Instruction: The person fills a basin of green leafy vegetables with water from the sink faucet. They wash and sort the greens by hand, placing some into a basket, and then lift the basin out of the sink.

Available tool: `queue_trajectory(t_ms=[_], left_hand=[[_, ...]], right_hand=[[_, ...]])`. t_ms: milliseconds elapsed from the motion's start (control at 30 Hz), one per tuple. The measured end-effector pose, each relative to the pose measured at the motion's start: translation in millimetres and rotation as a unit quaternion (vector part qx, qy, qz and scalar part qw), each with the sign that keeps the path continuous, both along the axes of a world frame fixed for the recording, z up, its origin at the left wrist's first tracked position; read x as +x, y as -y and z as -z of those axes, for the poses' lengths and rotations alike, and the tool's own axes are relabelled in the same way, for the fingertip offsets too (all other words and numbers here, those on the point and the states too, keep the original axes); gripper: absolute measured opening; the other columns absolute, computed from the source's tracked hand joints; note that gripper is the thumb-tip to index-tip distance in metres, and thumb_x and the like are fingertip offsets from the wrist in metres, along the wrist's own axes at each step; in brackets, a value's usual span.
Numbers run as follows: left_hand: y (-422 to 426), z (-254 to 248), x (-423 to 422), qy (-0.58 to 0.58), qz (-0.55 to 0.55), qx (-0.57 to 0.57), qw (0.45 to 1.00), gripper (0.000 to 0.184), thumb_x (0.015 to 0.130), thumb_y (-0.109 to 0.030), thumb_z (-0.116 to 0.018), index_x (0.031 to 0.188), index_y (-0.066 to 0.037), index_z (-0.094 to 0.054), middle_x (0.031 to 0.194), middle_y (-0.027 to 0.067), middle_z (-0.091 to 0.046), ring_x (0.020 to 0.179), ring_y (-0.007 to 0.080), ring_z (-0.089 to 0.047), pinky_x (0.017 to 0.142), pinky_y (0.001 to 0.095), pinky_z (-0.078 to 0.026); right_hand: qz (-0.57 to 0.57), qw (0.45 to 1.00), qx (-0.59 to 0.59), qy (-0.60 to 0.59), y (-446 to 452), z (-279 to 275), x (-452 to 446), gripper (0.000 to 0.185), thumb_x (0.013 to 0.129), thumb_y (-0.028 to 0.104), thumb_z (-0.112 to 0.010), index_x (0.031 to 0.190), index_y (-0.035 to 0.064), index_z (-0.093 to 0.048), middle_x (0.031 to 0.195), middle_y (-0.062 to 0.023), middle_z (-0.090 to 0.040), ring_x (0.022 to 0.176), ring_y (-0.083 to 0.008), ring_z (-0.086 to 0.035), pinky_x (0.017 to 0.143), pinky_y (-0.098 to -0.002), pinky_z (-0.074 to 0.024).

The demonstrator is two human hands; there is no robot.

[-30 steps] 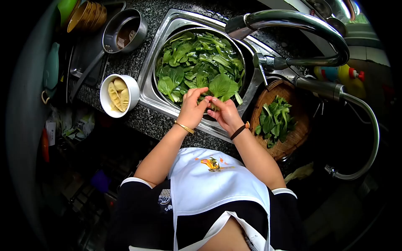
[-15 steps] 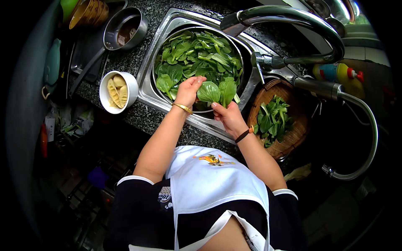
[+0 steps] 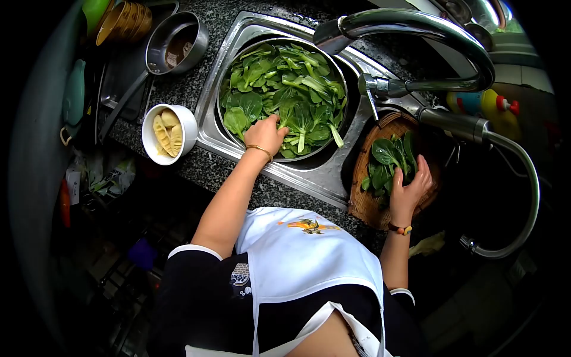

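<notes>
A round metal basin (image 3: 224,128) full of wet leafy greens (image 3: 267,77) sits in the sink. My left hand (image 3: 266,135) is at the basin's near side, its fingers closed on a stalk of greens among the pile; the fingertips are partly hidden by leaves. To the right, my right hand (image 3: 411,189) is over a woven bamboo basket (image 3: 364,205), thumb and fingers apart beside a small heap of leafy greens (image 3: 385,156). Some of those leaves stand up between thumb and fingers.
A chrome faucet (image 3: 416,27) arches over the sink (image 3: 208,128). On the granite counter (image 3: 220,178) are a white bowl of yellowish pieces (image 3: 189,132) and a saucepan (image 3: 202,44). Stacked brown bowls (image 3: 128,22) stand at the back left, a yellow bottle (image 3: 496,107) at the right.
My right hand has moved from the basin to the basket, and the leaves there have shifted. My left hand has dropped slightly into the greens; the leaves between my hands are no longer held up.
</notes>
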State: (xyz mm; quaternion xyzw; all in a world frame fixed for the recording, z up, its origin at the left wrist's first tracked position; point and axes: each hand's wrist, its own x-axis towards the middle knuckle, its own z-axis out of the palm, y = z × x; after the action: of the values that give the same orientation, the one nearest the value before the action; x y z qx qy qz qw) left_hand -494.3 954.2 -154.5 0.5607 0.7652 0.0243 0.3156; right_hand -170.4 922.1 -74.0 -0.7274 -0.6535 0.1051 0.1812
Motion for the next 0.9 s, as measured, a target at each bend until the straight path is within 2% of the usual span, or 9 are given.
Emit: queue_trajectory(t_ms=[100,167,200,267,400,500,633,700,900], left_hand=[[0.5,2.1,-8.1,0.132,-0.037,-0.039,0.990,0.038,0.079,-0.030,-0.069,0.103,-0.002,-0.061,0.075,0.0104,-0.066,0.066,0.0238,-0.063,0.062,0.0363,-0.050],[9.0,5.0,-8.9,0.412,-0.252,-0.054,0.874,0.031,0.080,-0.021,-0.070,0.100,-0.002,-0.056,0.064,0.0028,-0.061,0.048,0.0074,-0.049,0.044,0.0210,-0.036],[9.8,-8.6,-5.9,0.429,-0.284,-0.081,0.854,0.027,0.083,-0.019,-0.068,0.099,-0.003,-0.052,0.065,0.0025,-0.061,0.045,0.0033,-0.044,0.040,0.0174,-0.028],[19.0,-16.0,0.3,0.463,-0.303,-0.084,0.829,0.023,0.086,-0.021,-0.065,0.096,-0.005,-0.052,0.065,0.0008,-0.060,0.048,0.0040,-0.048,0.041,0.0169,-0.034],[35.2,-19.6,15.7,0.512,-0.300,-0.092,0.800,0.014,0.092,-0.021,-0.057,0.088,-0.008,-0.052,0.069,-0.0008,-0.058,0.054,0.0040,-0.050,0.043,0.0163,-0.035],[37.7,-11.3,21.3,0.506,-0.294,-0.049,0.810,0.013,0.091,-0.019,-0.057,0.089,-0.008,-0.052,0.068,-0.0025,-0.055,0.052,0.0037,-0.046,0.043,0.0169,-0.033],[32.0,-25.2,33.2,0.490,-0.321,-0.005,0.810,0.021,0.089,-0.015,-0.057,0.105,-0.001,-0.051,0.089,0.0042,-0.060,0.072,0.0080,-0.055,0.061,0.0193,-0.045],[28.3,-24.8,35.0,0.548,-0.379,0.024,0.745,0.026,0.089,-0.013,-0.054,0.111,-0.001,-0.048,0.096,0.0056,-0.061,0.076,0.0094,-0.057,0.064,0.0216,-0.047],[19.4,-37.8,37.4,0.628,-0.383,0.029,0.677,0.039,0.085,-0.005,-0.058,0.122,0.001,-0.044,0.105,0.0086,-0.060,0.091,0.0147,-0.060,0.077,0.0242,-0.050]], right_hand=[[-0.029,0.943,-0.055,-0.328,-7.3,8.0,-42.6,0.026,0.082,0.005,-0.063,0.107,-0.0008,-0.058,0.104,-0.0103,-0.059,0.090,-0.0182,-0.057,0.078,-0.0282,-0.0459],[-0.015,0.831,-0.198,-0.520,-7.9,21.9,-85.6,0.023,0.087,0.008,-0.061,0.109,0.0006,-0.058,0.096,-0.0028,-0.062,0.080,-0.0082,-0.057,0.072,-0.0212,-0.0459],[-0.028,0.780,-0.302,-0.547,-11.0,32.6,-101.8,0.024,0.092,0.014,-0.056,0.112,0.0004,-0.057,0.100,-0.0052,-0.064,0.085,-0.0105,-0.059,0.074,-0.0227,-0.0470],[-0.004,0.693,-0.413,-0.591,-15.1,44.7,-136.0,0.034,0.095,0.026,-0.051,0.120,0.0023,-0.052,0.103,-0.0059,-0.063,0.081,-0.0112,-0.058,0.069,-0.0247,-0.0494],[0.102,0.564,-0.446,-0.687,-18.5,62.0,-173.4,0.019,0.095,0.024,-0.050,0.098,0.0051,-0.053,0.090,-0.0014,-0.058,0.079,-0.0095,-0.058,0.064,-0.0240,-0.0524],[0.145,0.583,-0.396,-0.694,-14.1,56.1,-175.4,0.018,0.091,0.019,-0.058,0.100,0.0044,-0.054,0.088,-0.0031,-0.058,0.072,-0.0097,-0.057,0.061,-0.0227,-0.0511],[0.124,0.606,-0.368,-0.695,-12.6,53.1,-157.5,0.012,0.087,0.010,-0.062,0.094,0.0028,-0.055,0.082,-0.0029,-0.059,0.069,-0.0098,-0.058,0.059,-0.0219,-0.0487],[0.115,0.623,-0.369,-0.680,-12.5,48.3,-152.8,0.007,0.088,0.008,-0.058,0.091,0.0048,-0.053,0.081,-0.0037,-0.060,0.067,-0.0091,-0.057,0.057,-0.0221,-0.0470],[0.111,0.605,-0.361,-0.701,-5.2,48.8,-143.6,0.010,0.085,0.006,-0.060,0.093,0.0015,-0.055,0.083,-0.0081,-0.064,0.067,-0.0109,-0.059,0.061,-0.0221,-0.0473]])
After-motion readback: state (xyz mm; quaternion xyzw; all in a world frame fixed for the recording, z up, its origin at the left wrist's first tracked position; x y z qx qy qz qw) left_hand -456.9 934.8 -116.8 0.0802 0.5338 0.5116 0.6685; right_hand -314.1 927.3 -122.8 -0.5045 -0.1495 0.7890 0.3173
